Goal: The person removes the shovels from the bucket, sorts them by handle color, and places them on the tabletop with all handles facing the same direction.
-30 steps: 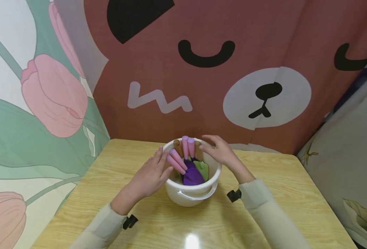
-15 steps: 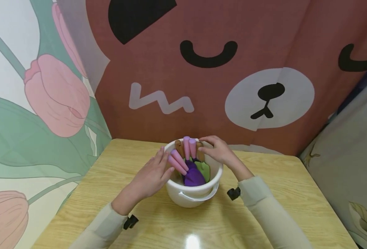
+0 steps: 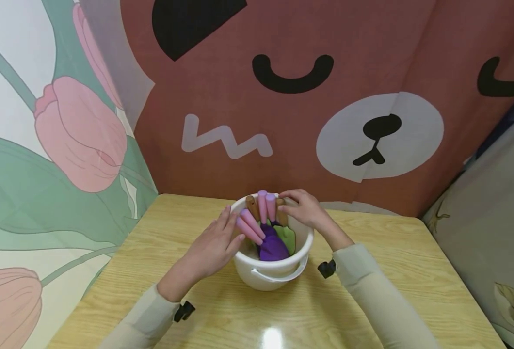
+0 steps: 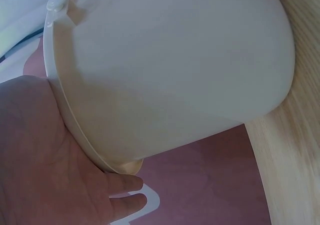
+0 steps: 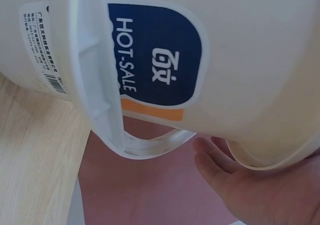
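Observation:
A white bucket (image 3: 271, 282) stands upright on the table, its bail handle hanging at the front. My left hand (image 3: 211, 249) rests against the left of its rim with fairly straight fingers; the left wrist view shows the palm (image 4: 45, 160) alongside the rim. At the far right of the rim is my right hand (image 3: 305, 212), its fingers loosely extended and touching the edge. Inside lie a purple cloth-like piece (image 3: 274, 246), a green piece (image 3: 286, 237), pink handles (image 3: 250, 227) and brown wooden handles (image 3: 251, 206). What those handles belong to is hidden.
The bucket stands on a wood-grain table (image 3: 370, 310). Behind it hangs a red-brown curtain (image 3: 213, 169) with a bear print. A flower-print curtain (image 3: 78, 135) borders the left side, and a pale curtain (image 3: 488, 232) the right. The bucket wall bears a blue label (image 5: 160, 55).
The head view shifts slightly. Both hands keep their places at the bucket's rim, the right fingers drawing a little closer to the edge. The contents stay still.

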Available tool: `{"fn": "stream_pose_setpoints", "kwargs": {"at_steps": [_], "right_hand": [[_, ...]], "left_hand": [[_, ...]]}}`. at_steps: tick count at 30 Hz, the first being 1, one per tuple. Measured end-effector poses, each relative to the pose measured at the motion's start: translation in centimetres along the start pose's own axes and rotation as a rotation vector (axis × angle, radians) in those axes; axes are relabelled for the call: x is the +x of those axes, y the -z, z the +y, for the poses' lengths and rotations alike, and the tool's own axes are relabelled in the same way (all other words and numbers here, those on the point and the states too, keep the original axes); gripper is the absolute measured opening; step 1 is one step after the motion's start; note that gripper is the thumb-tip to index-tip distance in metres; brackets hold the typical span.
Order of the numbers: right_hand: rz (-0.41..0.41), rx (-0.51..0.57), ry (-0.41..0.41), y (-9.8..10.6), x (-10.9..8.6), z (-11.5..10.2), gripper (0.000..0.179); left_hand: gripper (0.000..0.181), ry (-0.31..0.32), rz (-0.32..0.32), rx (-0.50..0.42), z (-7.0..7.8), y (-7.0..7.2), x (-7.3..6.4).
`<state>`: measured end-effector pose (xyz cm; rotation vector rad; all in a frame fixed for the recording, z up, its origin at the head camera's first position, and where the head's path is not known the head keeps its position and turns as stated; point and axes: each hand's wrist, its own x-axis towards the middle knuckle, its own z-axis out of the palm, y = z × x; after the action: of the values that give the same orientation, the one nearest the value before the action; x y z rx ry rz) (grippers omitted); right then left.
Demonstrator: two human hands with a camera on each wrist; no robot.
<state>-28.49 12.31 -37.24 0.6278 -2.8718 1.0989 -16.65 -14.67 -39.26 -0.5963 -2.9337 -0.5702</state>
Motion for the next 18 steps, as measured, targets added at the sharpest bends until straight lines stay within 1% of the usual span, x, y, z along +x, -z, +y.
{"fn": "stream_pose_setpoints", "kwargs": {"at_steps": [6,11,15,18], "right_hand": [[0.010,-0.007,-0.013,-0.36,0.33,0.08,0.043],[0.027,-0.006,-0.035,-0.25,0.39,0.10,0.036],[0.010,-0.017,-0.036,0.11,0.36,-0.01,0.035],[-0.012,-0.045,-0.018,0.35,0.29,-0.08,0.036]], "left_hand": [[0.071,0.001,0.005,0.004,0.04,-0.05,-0.01],[0.071,-0.010,0.016,0.012,0.05,-0.09,0.03],[0.071,-0.013,0.021,0.015,0.04,-0.07,0.08],[0.071,-0.010,0.020,0.014,0.00,-0.07,0.12]]}}
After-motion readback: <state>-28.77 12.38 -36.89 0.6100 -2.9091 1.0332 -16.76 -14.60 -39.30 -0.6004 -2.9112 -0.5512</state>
